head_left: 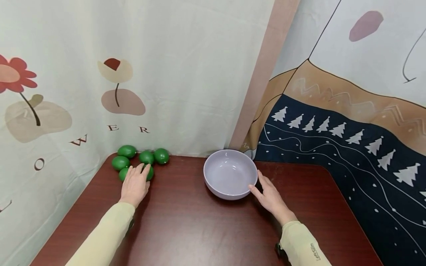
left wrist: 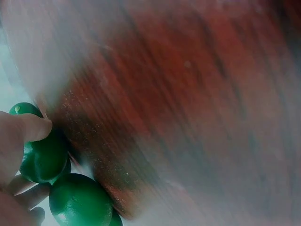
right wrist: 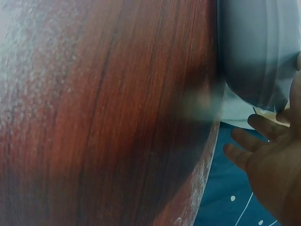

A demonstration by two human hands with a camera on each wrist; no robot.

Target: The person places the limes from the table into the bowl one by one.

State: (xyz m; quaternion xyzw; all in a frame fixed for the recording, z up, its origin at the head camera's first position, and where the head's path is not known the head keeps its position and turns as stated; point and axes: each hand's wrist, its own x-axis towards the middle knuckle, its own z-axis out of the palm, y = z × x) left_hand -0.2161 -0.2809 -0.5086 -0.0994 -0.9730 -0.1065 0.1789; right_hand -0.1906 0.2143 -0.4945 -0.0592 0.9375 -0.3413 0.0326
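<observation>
Touching green fruit and a lavender bowl are two hands.

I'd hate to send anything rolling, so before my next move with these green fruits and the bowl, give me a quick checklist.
1. Bowl upright on the table: ok.
2. Right hand at the bowl's rim: ok.
3. Left hand at a green fruit: ok.
4. That fruit held securely: cannot tell, the contact is partly hidden.
5. Rear fruits well away from the far edge: not ok, quite close.
</observation>
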